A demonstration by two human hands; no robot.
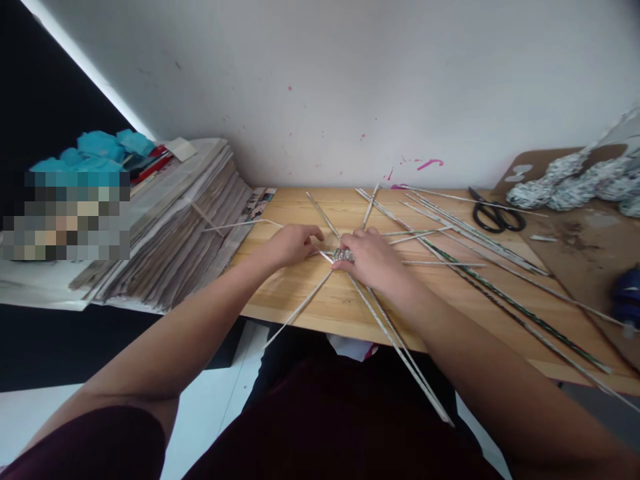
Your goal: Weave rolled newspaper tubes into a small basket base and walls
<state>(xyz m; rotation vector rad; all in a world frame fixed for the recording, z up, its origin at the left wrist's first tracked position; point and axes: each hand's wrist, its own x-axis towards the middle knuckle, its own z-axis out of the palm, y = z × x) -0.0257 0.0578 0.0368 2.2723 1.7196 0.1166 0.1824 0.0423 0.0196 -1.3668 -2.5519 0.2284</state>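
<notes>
Thin rolled paper strips radiate like spokes from a small woven paper centre point(342, 255) on the wooden table. My right hand point(369, 255) is closed over the right side of that centre, thumb at the near edge and fingers on the far edge. Just left of it, my left hand point(298, 244) has its thumb and forefinger bent around a pale paper strip point(240, 225). That strip runs from the centre, passes behind the hand and trails off toward the left. Two long spokes point(395, 340) reach over the table's front edge toward my lap.
Loose paper strips point(493, 245) lie across the right side of the table point(280, 293). Behind them are black-handled scissors point(495, 215). Twisted paper bundles point(565, 183) and a blue object point(626, 293) rest on cardboard at far right. A tall newspaper stack point(200, 213) stands left.
</notes>
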